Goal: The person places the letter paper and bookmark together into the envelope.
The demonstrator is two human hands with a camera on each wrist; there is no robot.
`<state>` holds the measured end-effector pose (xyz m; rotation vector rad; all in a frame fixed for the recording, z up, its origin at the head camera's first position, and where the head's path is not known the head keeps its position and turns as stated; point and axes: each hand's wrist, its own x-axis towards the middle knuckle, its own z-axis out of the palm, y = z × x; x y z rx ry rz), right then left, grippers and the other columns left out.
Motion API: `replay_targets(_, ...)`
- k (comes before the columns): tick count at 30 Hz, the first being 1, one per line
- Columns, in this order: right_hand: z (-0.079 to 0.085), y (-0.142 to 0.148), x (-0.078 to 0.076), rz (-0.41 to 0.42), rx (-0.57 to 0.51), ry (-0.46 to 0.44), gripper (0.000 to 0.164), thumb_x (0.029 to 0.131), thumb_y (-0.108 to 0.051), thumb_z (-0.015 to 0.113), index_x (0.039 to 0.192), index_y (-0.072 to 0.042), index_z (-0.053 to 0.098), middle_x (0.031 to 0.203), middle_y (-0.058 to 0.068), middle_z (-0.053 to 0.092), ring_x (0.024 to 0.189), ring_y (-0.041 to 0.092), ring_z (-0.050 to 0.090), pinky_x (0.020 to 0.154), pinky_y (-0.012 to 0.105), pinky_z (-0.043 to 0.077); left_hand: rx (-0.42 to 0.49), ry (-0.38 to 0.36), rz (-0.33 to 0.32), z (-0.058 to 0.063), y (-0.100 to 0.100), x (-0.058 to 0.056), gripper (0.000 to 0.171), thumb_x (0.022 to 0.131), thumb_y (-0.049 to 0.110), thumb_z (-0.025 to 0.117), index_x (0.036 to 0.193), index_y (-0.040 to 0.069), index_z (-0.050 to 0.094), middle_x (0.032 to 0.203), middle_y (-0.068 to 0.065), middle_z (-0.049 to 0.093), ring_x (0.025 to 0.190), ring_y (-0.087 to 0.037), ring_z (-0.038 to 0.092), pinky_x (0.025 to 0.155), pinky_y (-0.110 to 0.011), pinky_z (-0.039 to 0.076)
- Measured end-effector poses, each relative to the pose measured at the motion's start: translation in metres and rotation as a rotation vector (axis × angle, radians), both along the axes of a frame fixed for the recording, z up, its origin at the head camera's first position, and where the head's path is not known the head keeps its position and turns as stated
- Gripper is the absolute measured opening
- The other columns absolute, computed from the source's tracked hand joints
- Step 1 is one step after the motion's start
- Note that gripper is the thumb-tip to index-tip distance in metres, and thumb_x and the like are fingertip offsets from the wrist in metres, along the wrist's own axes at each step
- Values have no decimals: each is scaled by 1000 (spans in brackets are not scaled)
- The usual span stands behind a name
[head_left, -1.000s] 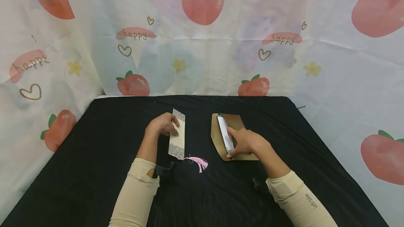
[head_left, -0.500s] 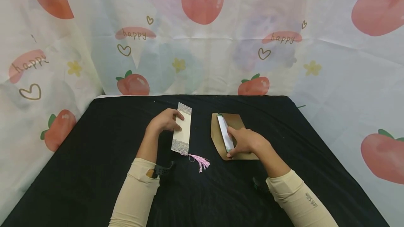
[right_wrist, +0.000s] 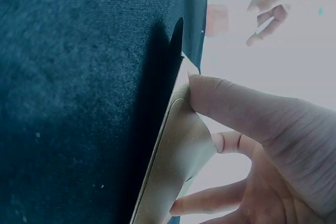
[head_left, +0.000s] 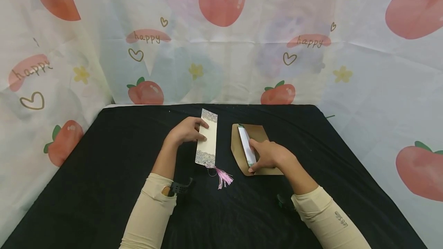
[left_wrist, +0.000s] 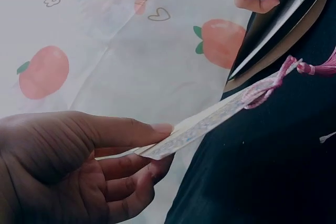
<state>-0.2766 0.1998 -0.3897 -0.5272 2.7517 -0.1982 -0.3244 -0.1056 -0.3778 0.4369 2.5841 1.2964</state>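
We have the pink tassel (head_left: 225, 178) nearest, off the bookmark's (head_left: 212, 135) end; should stay untangled. Our right hand (head_left: 270, 153) pinches the envelope (head_left: 258, 131); steady, gentle pressure suits it. Farther out, our left hand (head_left: 187, 130) clamps the bookmark by its left edge, left of the envelope, apart; a light grip should avoid creasing.

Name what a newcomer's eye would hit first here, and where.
Probably the big red fruit prints on the pale backdrop behind the black cloth. Next, in the head view's middle, the cream bookmark with its pink tassel, pinched by the left hand. Then, to its right, the brown envelope gripped by the right hand.
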Motion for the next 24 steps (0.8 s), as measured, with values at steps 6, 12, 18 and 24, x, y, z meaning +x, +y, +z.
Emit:
replay_targets(6, 0, 0, 0, -1, 3, 0, 67, 74, -46, 93, 113, -16, 48, 84, 7, 57, 73, 24, 57, 62, 39, 45, 29, 16, -22, -1, 3, -2, 39, 85, 0, 82, 123, 1, 71, 76, -4, 53, 72, -20, 48, 71, -34, 44)
replay_targets(12, -1, 0, 0, 0, 2, 4, 67, 74, -46, 93, 113, -16, 48, 84, 7, 57, 73, 24, 57, 62, 39, 45, 75, 25, -38, -3, 8, -3, 39, 86, 4, 83, 124, 2, 72, 71, 0, 49, 69, -18, 46, 68, -34, 41)
replay_targets(18, -1, 0, 0, -2, 7, 4, 66, 74, -47, 93, 111, -16, 48, 82, 6, 57, 71, 24, 57, 61, 38, 44, 92, 28, -48, -3, 14, -2, 40, 87, 3, 82, 125, 2, 71, 70, -1, 48, 63, -17, 41, 63, -33, 39)
replay_targets(24, -1, -1, 0, 0, 10, 2, 65, 74, -47, 93, 110, -16, 47, 81, 6, 57, 71, 23, 56, 60, 38, 43, 105, 32, -63, -5, 22, -2, 40, 89, 3, 81, 128, 2, 70, 73, -1, 51, 66, -17, 42, 65, -33, 38)
